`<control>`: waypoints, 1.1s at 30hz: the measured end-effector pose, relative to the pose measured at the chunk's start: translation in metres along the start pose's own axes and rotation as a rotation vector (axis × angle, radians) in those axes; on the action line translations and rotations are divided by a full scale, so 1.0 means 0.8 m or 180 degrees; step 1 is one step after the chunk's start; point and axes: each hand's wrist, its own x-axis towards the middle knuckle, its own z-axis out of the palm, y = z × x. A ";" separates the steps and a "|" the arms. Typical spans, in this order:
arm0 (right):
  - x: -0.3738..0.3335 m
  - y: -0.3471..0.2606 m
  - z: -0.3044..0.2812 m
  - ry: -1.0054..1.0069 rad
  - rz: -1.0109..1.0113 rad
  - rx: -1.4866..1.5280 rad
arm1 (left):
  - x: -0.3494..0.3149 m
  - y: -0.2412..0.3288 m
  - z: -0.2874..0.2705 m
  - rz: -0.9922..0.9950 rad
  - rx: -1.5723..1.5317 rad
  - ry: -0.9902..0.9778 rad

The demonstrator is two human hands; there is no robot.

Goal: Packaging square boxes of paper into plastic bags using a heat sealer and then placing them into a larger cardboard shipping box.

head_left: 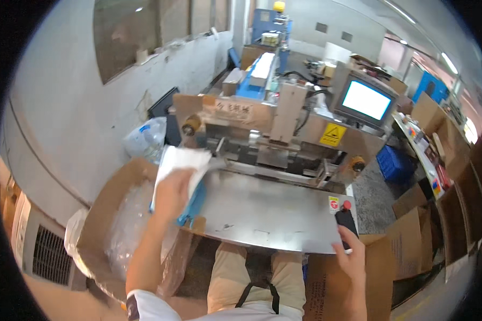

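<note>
My left hand (172, 197) is over the left end of the metal table, its fingers closed on a white sheet (179, 160) that looks like paper or thin film. The hand is slightly blurred. Under the sheet lies a light-blue piece (193, 206) at the table's left edge. At the table's front right corner is my right hand (351, 250), thumb and forefinger apart, next to a black oblong thing (346, 220) of a kind I cannot make out. A red push button (347, 205) stands just beyond it. The steel tabletop (262, 214) lies between my hands.
Behind the table stands a machine (273, 155) with rollers and a yellow warning label. A lit monitor (366, 100) sits at its right. On my left is a carton (99, 219) lined with clear plastic. Cardboard (353, 283) stands at lower right, a blue crate (396, 163) beyond.
</note>
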 end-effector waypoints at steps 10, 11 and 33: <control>0.059 -0.092 0.088 -0.1451 -0.0087 0.1483 | -0.132 0.160 0.054 0.0002 -0.1658 -0.1205; 0.054 -0.099 0.085 -0.1251 -0.0167 0.1228 | -0.145 0.163 0.060 -0.0755 -0.2156 -0.1294; 0.011 -0.036 0.124 -0.1613 -0.1544 -0.0272 | -0.123 0.130 0.138 0.1077 -0.1089 -0.2888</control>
